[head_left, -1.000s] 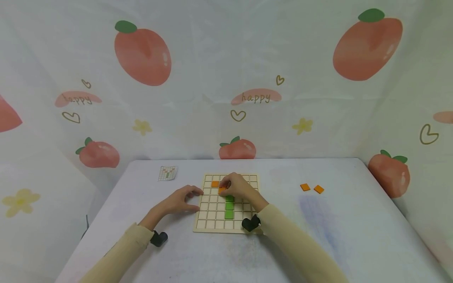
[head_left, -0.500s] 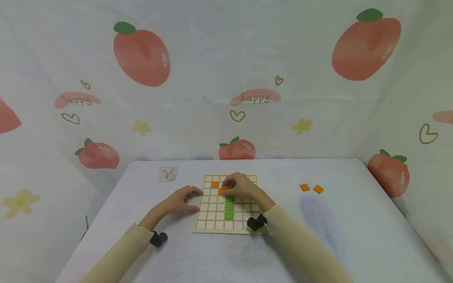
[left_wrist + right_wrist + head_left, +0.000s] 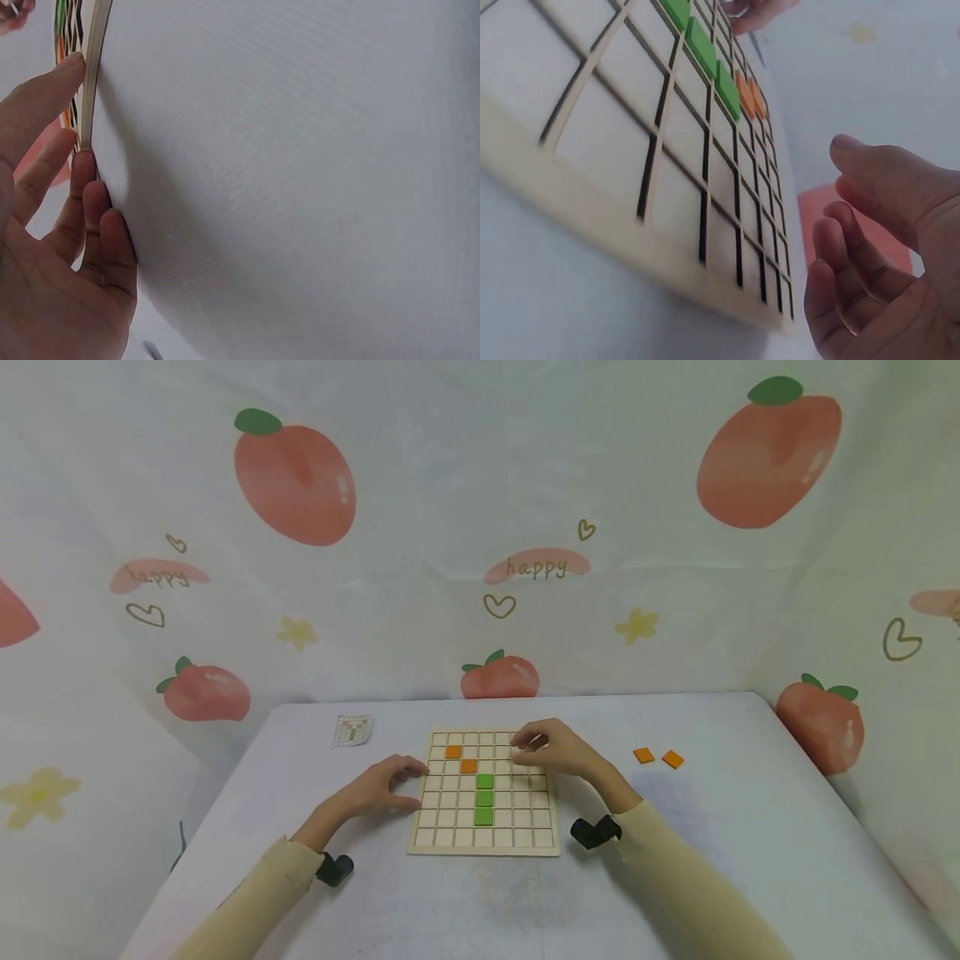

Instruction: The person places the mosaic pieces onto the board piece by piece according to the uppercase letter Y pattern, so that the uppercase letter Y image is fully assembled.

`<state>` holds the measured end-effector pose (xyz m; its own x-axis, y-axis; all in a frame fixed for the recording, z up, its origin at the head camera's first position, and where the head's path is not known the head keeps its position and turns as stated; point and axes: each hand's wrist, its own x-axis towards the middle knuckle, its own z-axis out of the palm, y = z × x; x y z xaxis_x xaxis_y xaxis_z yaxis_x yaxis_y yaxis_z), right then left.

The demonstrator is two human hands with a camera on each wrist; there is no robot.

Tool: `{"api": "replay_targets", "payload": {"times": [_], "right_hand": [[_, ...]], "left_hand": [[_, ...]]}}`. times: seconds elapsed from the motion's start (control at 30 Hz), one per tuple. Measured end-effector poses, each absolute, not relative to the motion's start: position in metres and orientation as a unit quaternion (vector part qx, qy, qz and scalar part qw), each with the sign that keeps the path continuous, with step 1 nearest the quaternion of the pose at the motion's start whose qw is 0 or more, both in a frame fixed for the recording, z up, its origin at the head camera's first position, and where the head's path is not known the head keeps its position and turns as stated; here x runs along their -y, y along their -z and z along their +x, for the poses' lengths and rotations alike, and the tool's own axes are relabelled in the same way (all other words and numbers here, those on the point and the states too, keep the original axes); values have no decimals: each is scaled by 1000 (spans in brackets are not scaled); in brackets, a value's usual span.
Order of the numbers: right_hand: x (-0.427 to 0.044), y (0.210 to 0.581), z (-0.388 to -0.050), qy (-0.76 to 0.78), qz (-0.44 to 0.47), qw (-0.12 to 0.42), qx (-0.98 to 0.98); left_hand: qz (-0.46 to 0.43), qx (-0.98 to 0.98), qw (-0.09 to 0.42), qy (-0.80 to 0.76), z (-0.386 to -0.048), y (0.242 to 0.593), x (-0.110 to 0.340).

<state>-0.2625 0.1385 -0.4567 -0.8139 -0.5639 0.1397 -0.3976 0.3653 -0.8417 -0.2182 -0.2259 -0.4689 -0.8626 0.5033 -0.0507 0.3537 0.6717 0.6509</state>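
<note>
Beige sleeves (image 3: 255, 889): enter from the bottom edge of the frame, a black wrist camera (image 3: 335, 869) at the left cuff.
White worktop (image 3: 450, 906): fills the lower frame and carries everything laid out.
Left hand (image 3: 378, 789): left of centre; thumb and fingers spread apart, tips touching the left edge of the wooden grid board (image 3: 446, 837), likely to keep it from sliding.
Green tiles (image 3: 484, 798): three in one column near the board's middle, one per cell; the raised ridges presumably stop them drifting.
Seated orange tiles (image 3: 468, 767): two, stepping diagonally up and left from the top green one.
Loose orange tiles (image 3: 644, 756): two, flat, right of the board and near each other, apparently kept there for easy reach.
Right hand (image 3: 558, 750): over the board's upper right; thumb and fingers apart, nothing visible between them.
Pattern card (image 3: 352, 731): upper left of the worktop, face up, seemingly set aside to stay readable without covering cells.
Fruit-print backdrop (image 3: 420, 527): hangs across the upper frame.
</note>
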Motion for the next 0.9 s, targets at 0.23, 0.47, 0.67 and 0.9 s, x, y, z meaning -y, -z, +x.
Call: {"api": "replay_targets", "payload": {"times": [0.23,0.47,0.67,0.9], "right_hand": [[-177,453,-255,473,-295,73,-827],[-215,453,-248,473,-285,71,-831],[-250,457,-246,455,-257,69,-850],[-286,450,-245,454,-214,69,-862]], "left_hand": [[237,-907,113,-329,-218,470,227],[236,-909,113,-325,-217,469,226],[243,-907,113,-324,-217,468,225],[248,-905,113,-326,-219,470,227]]}}
